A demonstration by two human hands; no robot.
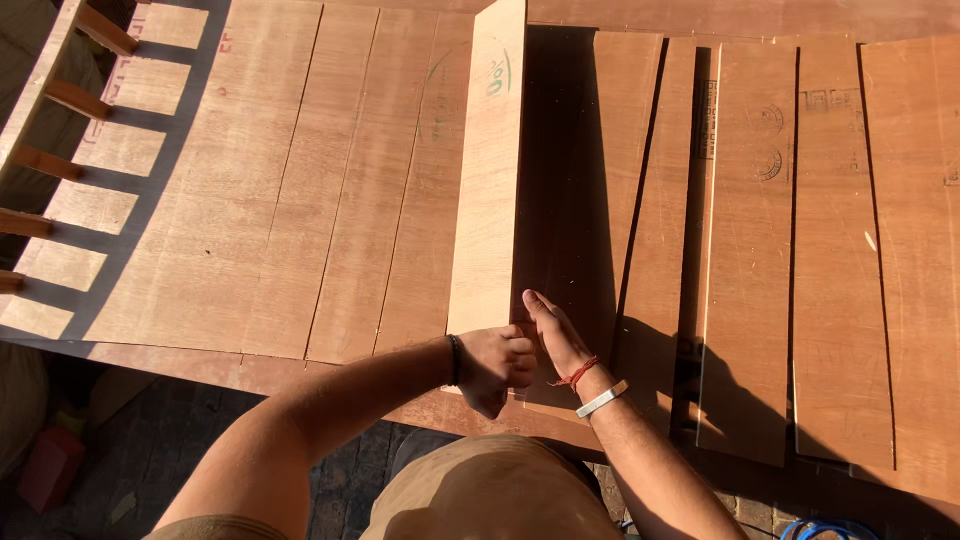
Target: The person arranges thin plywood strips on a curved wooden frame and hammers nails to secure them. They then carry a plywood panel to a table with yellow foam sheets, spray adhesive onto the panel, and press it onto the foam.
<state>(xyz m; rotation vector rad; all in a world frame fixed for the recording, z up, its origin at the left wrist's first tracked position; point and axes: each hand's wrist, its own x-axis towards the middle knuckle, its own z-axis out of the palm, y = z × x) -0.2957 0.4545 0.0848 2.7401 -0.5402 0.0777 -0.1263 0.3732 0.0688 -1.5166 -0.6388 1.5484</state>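
Observation:
A long plywood strip (487, 180) stands tilted up on its edge in the middle of a row of flat plywood strips, casting a dark shadow to its right. My left hand (495, 365) is closed on the strip's near end, at the bottom edge. Beside it, my right hand (553, 335) lies flat against the same end from the shaded right side, fingers straight and together. A dark band sits on my left wrist; a red thread and a white band sit on my right.
Flat plywood strips (300, 190) lie side by side to the left, and more strips (750, 250) lie to the right with gaps between them. A wooden ladder-like frame (45, 110) leans at the far left. A blue cable (820, 527) lies on the ground, bottom right.

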